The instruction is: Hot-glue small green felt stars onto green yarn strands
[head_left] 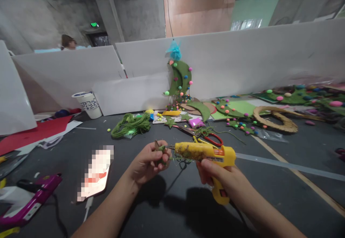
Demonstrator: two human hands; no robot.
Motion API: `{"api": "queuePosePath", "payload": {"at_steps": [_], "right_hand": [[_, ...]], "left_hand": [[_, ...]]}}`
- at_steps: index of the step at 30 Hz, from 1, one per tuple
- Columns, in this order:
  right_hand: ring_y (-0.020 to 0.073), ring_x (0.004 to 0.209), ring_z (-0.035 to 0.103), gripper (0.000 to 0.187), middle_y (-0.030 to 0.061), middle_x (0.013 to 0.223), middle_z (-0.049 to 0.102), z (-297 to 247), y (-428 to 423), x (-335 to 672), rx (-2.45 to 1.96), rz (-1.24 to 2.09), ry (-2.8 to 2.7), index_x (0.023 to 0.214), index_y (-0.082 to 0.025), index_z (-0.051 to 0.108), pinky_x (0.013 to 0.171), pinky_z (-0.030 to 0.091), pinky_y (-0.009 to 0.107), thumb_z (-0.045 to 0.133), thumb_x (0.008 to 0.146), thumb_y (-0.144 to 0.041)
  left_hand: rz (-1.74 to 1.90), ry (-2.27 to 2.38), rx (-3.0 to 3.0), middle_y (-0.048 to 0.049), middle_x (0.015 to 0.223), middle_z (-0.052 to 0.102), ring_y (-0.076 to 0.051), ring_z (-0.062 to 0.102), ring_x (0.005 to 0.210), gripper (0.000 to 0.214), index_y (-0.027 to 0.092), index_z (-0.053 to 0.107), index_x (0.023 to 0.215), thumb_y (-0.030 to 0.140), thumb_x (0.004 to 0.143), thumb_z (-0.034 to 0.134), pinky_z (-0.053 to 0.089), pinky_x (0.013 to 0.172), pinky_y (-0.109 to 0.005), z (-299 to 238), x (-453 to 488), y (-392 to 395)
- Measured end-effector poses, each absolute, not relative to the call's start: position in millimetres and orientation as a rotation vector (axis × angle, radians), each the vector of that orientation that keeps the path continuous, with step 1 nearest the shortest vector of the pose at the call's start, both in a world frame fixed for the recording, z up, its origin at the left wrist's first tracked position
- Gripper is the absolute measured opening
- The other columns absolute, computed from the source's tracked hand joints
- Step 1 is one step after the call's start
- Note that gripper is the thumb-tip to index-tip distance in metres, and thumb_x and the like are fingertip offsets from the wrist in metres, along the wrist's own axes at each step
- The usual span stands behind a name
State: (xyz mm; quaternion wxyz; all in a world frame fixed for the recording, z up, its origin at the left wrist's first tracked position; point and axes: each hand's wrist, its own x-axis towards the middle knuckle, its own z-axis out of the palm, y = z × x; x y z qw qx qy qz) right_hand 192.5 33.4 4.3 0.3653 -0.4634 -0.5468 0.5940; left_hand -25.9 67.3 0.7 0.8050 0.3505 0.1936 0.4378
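My right hand (pixel 217 171) is wrapped round a yellow hot glue gun (pixel 201 150), whose clear glue stick (pixel 285 164) juts out of the back to the right. The gun's metal nozzle points left and meets, or nearly meets, a small green and brown piece (pixel 161 147). Pinching that piece is my left hand (pixel 151 160); its exact kind is hard to make out between the fingers. Just beyond the hands lie red-handled scissors (pixel 214 139), green felt stars (pixel 170 123) and a skein of green yarn (pixel 130 125).
A phone (pixel 98 173) and a purple glue gun (pixel 33 202) lie at left. At the back, a green felt crescent (pixel 184 78) with coloured pompoms hangs before white panels (pixel 242 62). A straw ring (pixel 275 118) lies right; a white cup (pixel 90 105) stands left. Another person (pixel 68 43) is beyond.
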Motion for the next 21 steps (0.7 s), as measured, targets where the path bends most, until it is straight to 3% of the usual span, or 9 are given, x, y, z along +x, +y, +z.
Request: {"api": "queuePosePath", "payload": {"at_steps": [21], "right_hand": [[0.0084,0.047,0.037,0.042,-0.0028,0.051,0.043,14.8,30.6,192.1,-1.214,1.536,-1.450,0.053,-0.018,0.045,0.046,0.029,0.022,0.050,0.074,-0.054]], "left_hand": [[0.927,0.382,0.741,-0.0017,0.059,0.058,-0.004,0.048,0.043,0.013,0.012,0.059,0.075,0.012,0.067,0.068,0.031,0.040,-0.012,0.4,-26.6,67.2]]}}
